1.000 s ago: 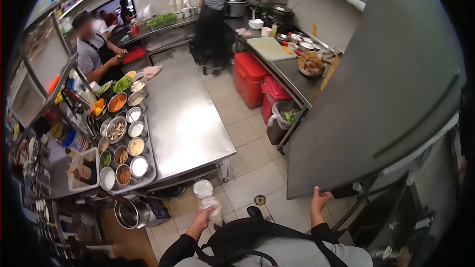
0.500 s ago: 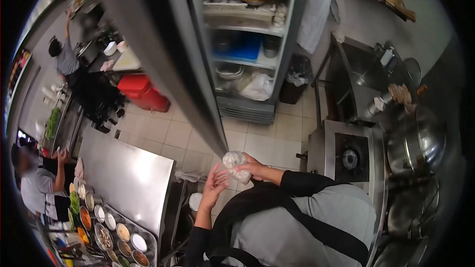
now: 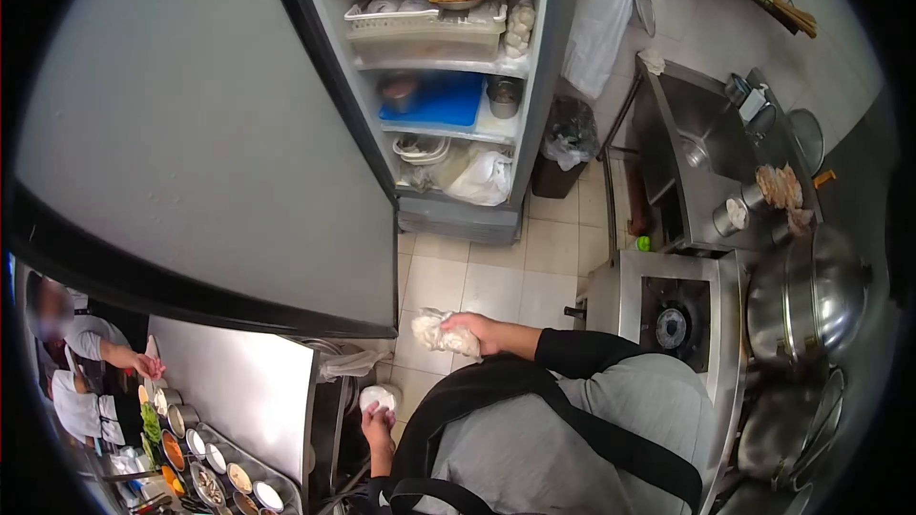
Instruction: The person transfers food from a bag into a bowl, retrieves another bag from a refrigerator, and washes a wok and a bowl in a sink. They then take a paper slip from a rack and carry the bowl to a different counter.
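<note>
One whitish-filled bag [image 3: 439, 333] is held in the right fingers [image 3: 464, 321].

The right arm [image 3: 589, 353] lies bent across the front of the torso [image 3: 534, 429], its bare forearm [image 3: 519, 336] running nearly level across the view. The wrist continues roughly in line with the forearm. The right hand [image 3: 473, 330] is closed in a grip, fingers curled, palm hidden. The left forearm [image 3: 380, 459] points forward, foreshortened, bare above a dark sleeve. The left hand [image 3: 379, 422] is raised with fingers bent; their degree of closure cannot be determined. The hands are apart, the left one lower in view.
</note>
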Available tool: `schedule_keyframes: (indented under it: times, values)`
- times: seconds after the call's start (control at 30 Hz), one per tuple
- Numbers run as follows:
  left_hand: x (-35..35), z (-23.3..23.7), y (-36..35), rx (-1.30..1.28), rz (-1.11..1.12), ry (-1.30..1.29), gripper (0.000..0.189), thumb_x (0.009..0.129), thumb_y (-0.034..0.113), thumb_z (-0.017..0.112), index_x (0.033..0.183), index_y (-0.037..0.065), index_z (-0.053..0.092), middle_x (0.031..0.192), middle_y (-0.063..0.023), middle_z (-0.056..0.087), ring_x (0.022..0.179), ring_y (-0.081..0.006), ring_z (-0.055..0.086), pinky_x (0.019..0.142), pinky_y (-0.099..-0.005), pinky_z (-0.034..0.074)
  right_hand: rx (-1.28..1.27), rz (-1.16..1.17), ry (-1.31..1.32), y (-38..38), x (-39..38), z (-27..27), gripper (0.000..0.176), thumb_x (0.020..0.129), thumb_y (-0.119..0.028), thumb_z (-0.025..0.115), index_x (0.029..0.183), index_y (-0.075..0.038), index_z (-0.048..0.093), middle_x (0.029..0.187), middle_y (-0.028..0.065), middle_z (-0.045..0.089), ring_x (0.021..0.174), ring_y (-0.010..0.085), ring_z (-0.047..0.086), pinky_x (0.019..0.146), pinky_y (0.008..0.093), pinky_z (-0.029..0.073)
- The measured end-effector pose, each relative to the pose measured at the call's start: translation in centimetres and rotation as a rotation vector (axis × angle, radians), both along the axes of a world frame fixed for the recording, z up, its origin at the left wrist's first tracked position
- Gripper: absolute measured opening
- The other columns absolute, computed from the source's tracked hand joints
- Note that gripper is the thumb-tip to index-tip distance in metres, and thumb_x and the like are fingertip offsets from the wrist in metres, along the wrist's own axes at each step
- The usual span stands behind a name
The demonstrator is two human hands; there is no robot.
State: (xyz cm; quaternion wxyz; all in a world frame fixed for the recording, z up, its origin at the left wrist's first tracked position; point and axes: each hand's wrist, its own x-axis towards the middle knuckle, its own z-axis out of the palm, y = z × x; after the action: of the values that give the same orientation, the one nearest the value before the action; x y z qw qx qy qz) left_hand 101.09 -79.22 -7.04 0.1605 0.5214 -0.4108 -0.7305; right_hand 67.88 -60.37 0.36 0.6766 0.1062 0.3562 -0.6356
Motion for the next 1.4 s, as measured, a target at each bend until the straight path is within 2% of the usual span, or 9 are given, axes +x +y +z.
schedule_keyframes:
  times: [0.4,0.67,0.7,0.83,0.97,1.23,1.27,1.33,1.4]
  values:
    - [8.0,-13.1,0.3,0.042,0.021,-0.006,0.016,0.086,0.0,0.059,0.101,0.004,0.055,0.079,-0.0036,0.055,0.065,-0.014,0.054,0.058,-0.0256,0.047,-0.558,-1.237,0.399,-1.3,-36.1,28.0,0.04,0.089,-0.033,0.06,0.115,-0.006,0.048,0.1,0.0162,0.06,0.082,0.0206,0.058,0.066,0.0293,0.047]
    - [-1.5,-1.7,-5.4,-0.18,-0.064,0.015,0.045,0.087,0.008,0.058,0.131,0.006,0.047,0.098,-0.005,0.058,0.08,-0.0141,0.059,0.065,-0.0246,0.046,0.332,-0.387,0.931,7.2,-7.9,-7.1,0.023,0.088,-0.019,0.048,0.066,-0.012,0.053,0.057,0.0009,0.051,0.052,0.0135,0.05,0.044,0.0295,0.036]
    - [-3.0,0.1,-5.9,-0.213,-0.087,0.062,0.052,0.085,0.008,0.063,0.134,0.007,0.046,0.104,-0.0053,0.054,0.079,-0.0137,0.057,0.067,-0.0262,0.047,0.851,0.135,1.095,10.4,-4.2,-9.5,0.028,0.086,-0.017,0.045,0.062,-0.007,0.056,0.057,0.0065,0.053,0.053,0.0192,0.053,0.045,0.0324,0.039]
    - [-10.0,9.5,-7.2,-0.462,-0.309,0.022,0.083,0.077,0.0,0.071,0.148,0.009,0.028,0.116,-0.0071,0.042,0.082,-0.0137,0.049,0.069,-0.0279,0.047,0.58,1.229,1.903,32.6,9.0,-32.8,0.017,0.076,-0.02,0.063,0.086,-0.008,0.07,0.078,0.0157,0.068,0.067,0.0372,0.063,0.057,0.048,0.049]
    - [-13.7,5.4,-10.5,-0.749,-0.415,0.089,0.054,0.074,0.011,0.081,0.11,0.005,0.042,0.098,-0.0028,0.035,0.076,-0.0118,0.036,0.064,-0.027,0.04,1.048,-0.05,0.423,29.8,13.7,-17.7,0.028,0.093,-0.03,0.055,0.08,-0.006,0.058,0.067,0.0049,0.057,0.057,0.0167,0.056,0.045,0.0317,0.042]
    - [-16.8,8.2,-2.2,-0.658,-0.68,0.172,0.052,0.077,0.008,0.079,0.108,0.006,0.037,0.099,-0.0057,0.043,0.072,-0.01,0.046,0.062,-0.0255,0.041,0.872,-0.488,0.681,26.0,10.7,-16.5,0.017,0.086,-0.015,0.054,0.069,-0.009,0.056,0.061,-0.0004,0.052,0.05,0.013,0.05,0.047,0.0286,0.041]
    - [-18.3,9.1,-0.5,-0.575,-0.711,0.161,0.052,0.078,0.007,0.078,0.108,0.006,0.036,0.099,-0.006,0.046,0.072,-0.0101,0.047,0.063,-0.0253,0.041,0.841,-0.458,1.177,26.4,10.1,-18.5,0.017,0.085,-0.015,0.055,0.07,-0.008,0.057,0.062,0.0005,0.053,0.051,0.0135,0.051,0.048,0.0292,0.042]
    - [-21.5,7.0,1.2,-0.59,-0.743,0.223,0.045,0.081,0.003,0.074,0.107,0.005,0.038,0.095,-0.005,0.05,0.072,-0.0088,0.049,0.065,-0.0242,0.043,0.946,-0.497,1.016,25.6,8.1,-16.0,0.023,0.086,-0.022,0.061,0.073,-0.003,0.06,0.078,0.0155,0.062,0.065,0.0332,0.059,0.06,0.0435,0.046]
    - [-25.2,6.4,2.9,-0.562,-0.91,0.186,0.042,0.081,0.002,0.073,0.106,0.004,0.04,0.096,-0.0047,0.05,0.072,-0.0087,0.049,0.066,-0.0243,0.044,0.764,-0.818,0.92,25.0,5.9,-12.2,0.016,0.083,-0.017,0.069,0.083,-0.002,0.064,0.08,0.009,0.065,0.072,0.021,0.064,0.064,0.0345,0.051]
